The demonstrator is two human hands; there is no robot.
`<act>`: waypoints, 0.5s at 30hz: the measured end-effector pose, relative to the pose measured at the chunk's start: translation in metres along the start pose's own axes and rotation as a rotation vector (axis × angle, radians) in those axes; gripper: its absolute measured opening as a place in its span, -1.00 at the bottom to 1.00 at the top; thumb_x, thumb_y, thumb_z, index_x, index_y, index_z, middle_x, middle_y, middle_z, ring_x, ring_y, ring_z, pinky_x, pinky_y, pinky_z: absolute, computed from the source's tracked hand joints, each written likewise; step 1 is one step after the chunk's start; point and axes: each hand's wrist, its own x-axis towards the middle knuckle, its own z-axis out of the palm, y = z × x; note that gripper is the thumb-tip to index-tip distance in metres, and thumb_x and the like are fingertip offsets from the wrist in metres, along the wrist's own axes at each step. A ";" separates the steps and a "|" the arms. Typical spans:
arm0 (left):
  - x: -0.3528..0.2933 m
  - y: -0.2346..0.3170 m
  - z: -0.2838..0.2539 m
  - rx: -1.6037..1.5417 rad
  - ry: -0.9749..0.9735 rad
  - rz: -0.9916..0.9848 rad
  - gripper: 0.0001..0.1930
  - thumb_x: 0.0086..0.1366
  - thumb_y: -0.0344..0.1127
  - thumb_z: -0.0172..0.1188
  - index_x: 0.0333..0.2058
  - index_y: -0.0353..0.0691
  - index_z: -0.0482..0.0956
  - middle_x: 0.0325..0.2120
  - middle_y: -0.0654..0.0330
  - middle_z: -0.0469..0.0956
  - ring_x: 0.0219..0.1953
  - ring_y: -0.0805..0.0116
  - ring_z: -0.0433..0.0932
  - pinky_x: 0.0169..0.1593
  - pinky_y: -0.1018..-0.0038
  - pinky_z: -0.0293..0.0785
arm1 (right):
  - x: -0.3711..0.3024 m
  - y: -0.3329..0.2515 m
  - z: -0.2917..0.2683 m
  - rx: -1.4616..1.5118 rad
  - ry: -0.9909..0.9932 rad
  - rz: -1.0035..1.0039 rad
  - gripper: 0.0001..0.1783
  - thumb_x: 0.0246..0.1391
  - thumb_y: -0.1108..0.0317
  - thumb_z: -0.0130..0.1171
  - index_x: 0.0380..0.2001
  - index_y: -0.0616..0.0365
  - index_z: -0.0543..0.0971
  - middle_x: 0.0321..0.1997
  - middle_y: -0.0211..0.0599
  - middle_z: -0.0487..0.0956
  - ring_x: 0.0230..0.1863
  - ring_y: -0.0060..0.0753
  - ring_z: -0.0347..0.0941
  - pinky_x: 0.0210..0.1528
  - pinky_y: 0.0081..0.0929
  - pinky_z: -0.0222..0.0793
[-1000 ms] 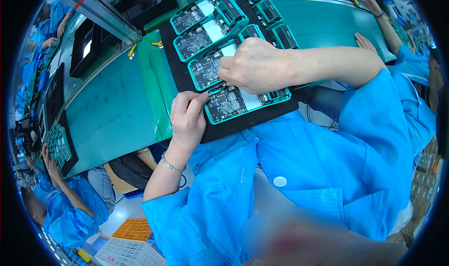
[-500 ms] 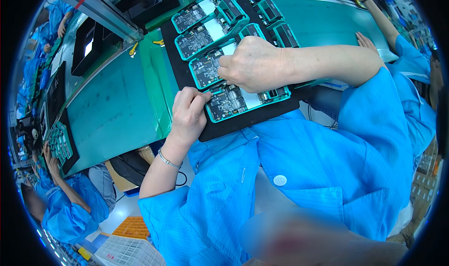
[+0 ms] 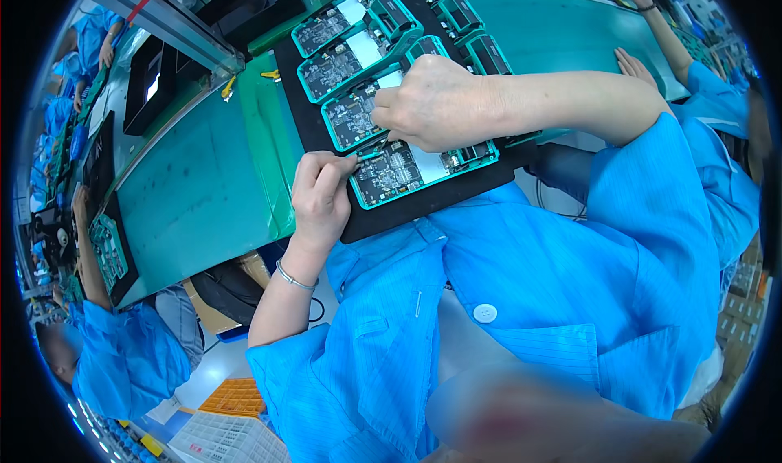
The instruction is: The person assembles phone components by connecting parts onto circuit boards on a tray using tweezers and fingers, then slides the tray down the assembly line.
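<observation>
Right in front of me lies a teal-framed housing with a dark circuit board (image 3: 386, 178) and a white plate beside the board. My left hand (image 3: 320, 198) is closed in a pinch at the housing's upper left corner; whatever lies between thumb and finger is too small to name. Curled above the same housing's far edge is my right hand (image 3: 432, 103), its fingertips pointing left and down. It covers part of the board, and its grip is hidden. Just beyond sits another board (image 3: 352, 119) in the same kind of housing, partly under my right hand.
More teal housings (image 3: 330, 70) stand in rows on a black mat (image 3: 391, 219). The green bench (image 3: 195, 202) runs to the left, with yellow-handled tools (image 3: 229, 88) near a metal post (image 3: 183, 35). Co-workers in blue sit at left and right.
My left fingertips have shifted from over the board's left part to the housing's far edge. My right hand stays almost in place. The co-worker's hand at left has moved farther up the bench.
</observation>
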 end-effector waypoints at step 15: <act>0.000 0.003 0.001 0.033 0.001 -0.031 -0.84 0.09 -0.63 0.34 -0.35 -0.27 0.65 -0.41 0.12 0.49 -0.35 0.20 0.52 -0.30 0.35 0.44 | -0.004 -0.014 -0.002 -0.262 0.060 -0.285 -0.84 -0.16 0.34 0.20 -0.60 0.12 0.42 -0.56 -0.34 0.34 -0.58 -0.41 0.51 -0.57 -0.42 0.41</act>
